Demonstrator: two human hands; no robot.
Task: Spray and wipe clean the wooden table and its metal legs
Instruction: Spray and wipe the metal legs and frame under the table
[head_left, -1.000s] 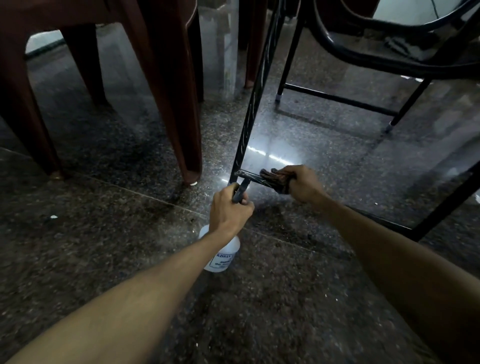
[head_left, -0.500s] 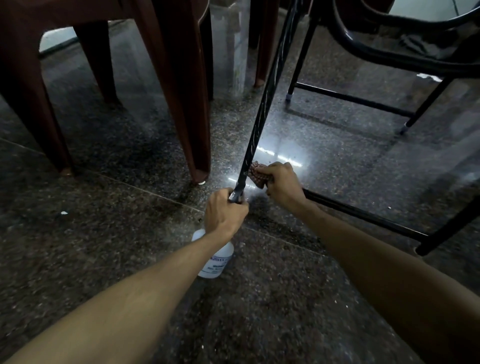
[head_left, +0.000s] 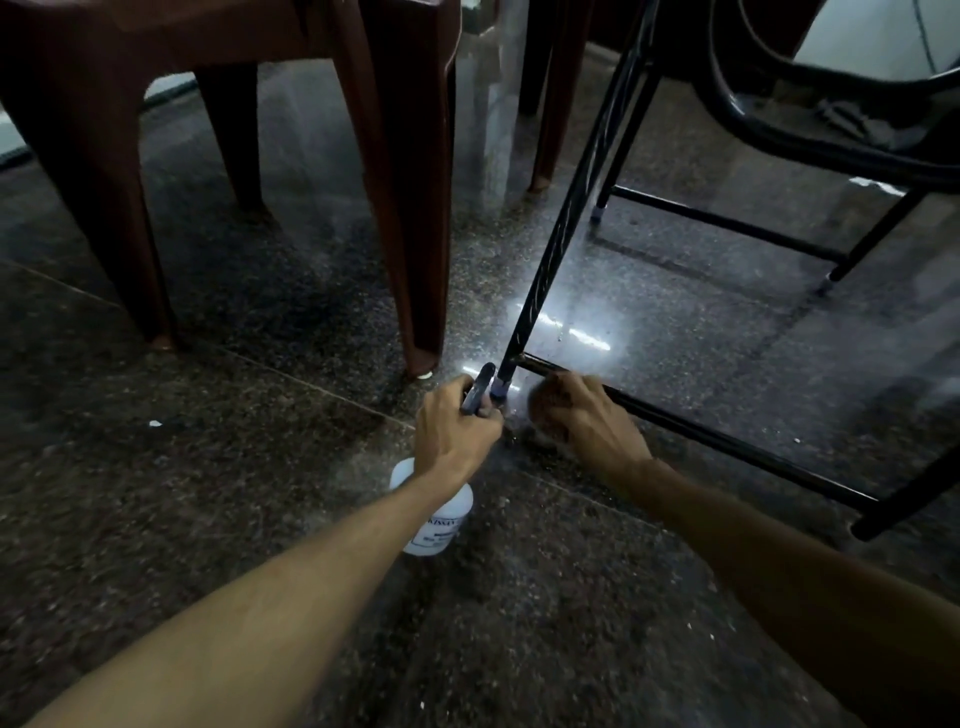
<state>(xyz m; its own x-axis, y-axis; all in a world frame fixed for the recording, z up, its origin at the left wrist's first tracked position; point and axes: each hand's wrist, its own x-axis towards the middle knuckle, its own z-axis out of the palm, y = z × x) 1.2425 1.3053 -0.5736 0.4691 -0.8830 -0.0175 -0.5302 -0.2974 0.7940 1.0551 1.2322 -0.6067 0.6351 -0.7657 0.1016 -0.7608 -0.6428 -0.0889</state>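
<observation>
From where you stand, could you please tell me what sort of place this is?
Probably an indoor dining or seating room, viewed near floor level: a polished speckled stone floor, brown plastic chair legs, and a black metal table leg beside them.

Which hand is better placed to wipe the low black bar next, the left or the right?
Probably the right. The right hand holds the cloth at the bar, beside the foot of the leg. The left hand grips the spray bottle and has no cloth.
</observation>
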